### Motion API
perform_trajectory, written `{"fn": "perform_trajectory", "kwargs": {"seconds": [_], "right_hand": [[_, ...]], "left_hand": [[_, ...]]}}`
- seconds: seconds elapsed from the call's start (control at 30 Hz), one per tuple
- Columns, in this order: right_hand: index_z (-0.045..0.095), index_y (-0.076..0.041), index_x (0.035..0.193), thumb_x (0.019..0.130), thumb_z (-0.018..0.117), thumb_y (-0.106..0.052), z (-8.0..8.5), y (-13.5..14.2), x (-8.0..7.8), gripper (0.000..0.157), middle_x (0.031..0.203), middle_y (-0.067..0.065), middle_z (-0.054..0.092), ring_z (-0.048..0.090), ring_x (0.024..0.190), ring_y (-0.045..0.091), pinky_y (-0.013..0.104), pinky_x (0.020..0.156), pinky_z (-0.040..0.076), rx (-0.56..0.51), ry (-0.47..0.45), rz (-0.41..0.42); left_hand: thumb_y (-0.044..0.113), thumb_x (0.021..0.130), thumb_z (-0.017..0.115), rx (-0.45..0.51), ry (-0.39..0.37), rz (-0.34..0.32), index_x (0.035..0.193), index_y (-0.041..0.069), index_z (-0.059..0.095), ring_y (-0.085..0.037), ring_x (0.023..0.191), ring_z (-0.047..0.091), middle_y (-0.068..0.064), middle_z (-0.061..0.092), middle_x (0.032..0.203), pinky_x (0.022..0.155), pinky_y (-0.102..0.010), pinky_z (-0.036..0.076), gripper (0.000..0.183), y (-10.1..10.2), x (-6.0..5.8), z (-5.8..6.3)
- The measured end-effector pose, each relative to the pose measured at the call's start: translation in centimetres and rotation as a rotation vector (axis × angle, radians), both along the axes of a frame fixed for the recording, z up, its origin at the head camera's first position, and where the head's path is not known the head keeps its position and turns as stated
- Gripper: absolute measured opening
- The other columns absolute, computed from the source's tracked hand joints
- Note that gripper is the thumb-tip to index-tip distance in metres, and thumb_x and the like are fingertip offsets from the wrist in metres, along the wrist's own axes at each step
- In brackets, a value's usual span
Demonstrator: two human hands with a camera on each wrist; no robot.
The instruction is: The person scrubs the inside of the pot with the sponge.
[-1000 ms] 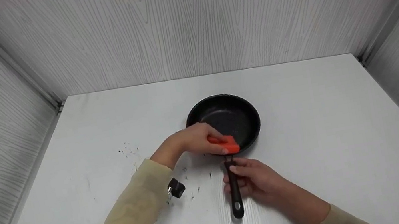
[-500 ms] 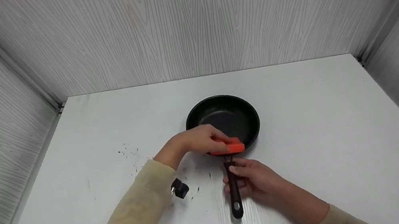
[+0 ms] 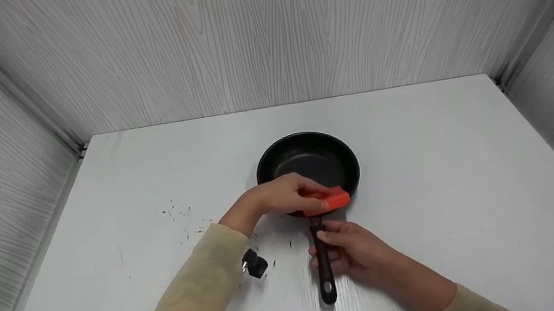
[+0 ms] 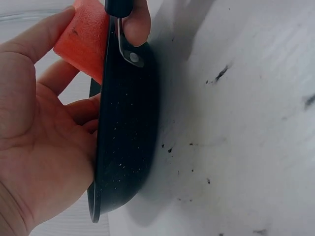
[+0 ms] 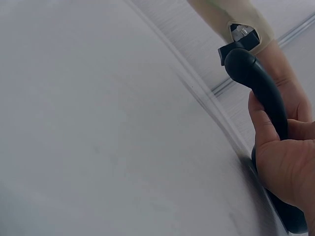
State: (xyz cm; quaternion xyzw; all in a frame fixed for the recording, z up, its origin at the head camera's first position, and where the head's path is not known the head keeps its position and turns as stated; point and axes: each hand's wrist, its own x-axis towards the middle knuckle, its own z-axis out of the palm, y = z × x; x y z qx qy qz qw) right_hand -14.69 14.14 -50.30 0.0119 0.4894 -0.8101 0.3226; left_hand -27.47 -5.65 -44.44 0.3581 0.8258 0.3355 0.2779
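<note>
A black frying pan (image 3: 306, 159) sits upright on the white table, its handle (image 3: 326, 277) pointing toward me. My left hand (image 3: 286, 193) reaches over the pan's near left rim and pinches an orange-red sponge (image 3: 339, 198) between thumb and fingers. In the left wrist view the sponge (image 4: 86, 37) lies against the rim, above the handle's rivet, and the fingers reach inside the pan. My right hand (image 3: 360, 251) grips the handle near the pan, thumb on top. The right wrist view shows that hand (image 5: 288, 167) around the dark handle (image 5: 268, 93).
Dark crumbs (image 3: 174, 211) are scattered on the table (image 3: 453, 165) left of the pan and beneath my left forearm. Grey wood-grain panels (image 3: 257, 35) enclose the table at the back and both sides. A small black device (image 3: 256, 265) hangs at my left wrist.
My left hand has slid the sponge a short way right along the pan's near rim. The pan and my right hand on its handle have stayed almost still.
</note>
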Motion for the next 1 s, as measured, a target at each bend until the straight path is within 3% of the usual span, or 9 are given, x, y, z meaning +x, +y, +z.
{"fn": "perform_trajectory", "kwargs": {"seconds": [0.43,0.83,1.0], "right_hand": [[0.047,0.008,0.137,0.110,0.056,-0.013,0.0,0.1,0.1,0.035,0.101,0.012,0.074,0.079,0.086,0.025,0.040,0.077,0.063,0.012,0.009,0.002],[0.047,0.009,0.138,0.110,0.056,-0.013,0.0,0.2,0.1,0.037,0.102,0.012,0.074,0.079,0.087,0.025,0.037,0.075,0.063,0.002,0.009,0.007],[0.047,0.009,0.138,0.110,0.055,-0.013,-0.1,0.2,0.1,0.036,0.101,0.012,0.073,0.079,0.086,0.024,0.035,0.072,0.063,-0.014,0.014,0.009]], "left_hand": [[0.047,0.096,0.076,-0.012,0.028,0.006,0.141,0.021,0.071,-0.013,0.106,0.061,0.010,0.072,0.119,0.097,-0.033,0.049,0.053,0.9,-0.3,0.1],[0.052,0.096,0.073,0.031,0.051,0.060,0.143,0.024,0.070,-0.012,0.111,0.059,0.009,0.068,0.129,0.101,-0.034,0.047,0.054,2.0,-0.2,-0.7],[0.053,0.095,0.075,0.099,0.019,0.107,0.143,0.025,0.070,-0.012,0.114,0.059,0.011,0.069,0.130,0.104,-0.034,0.047,0.055,2.5,-0.1,-1.2]]}}
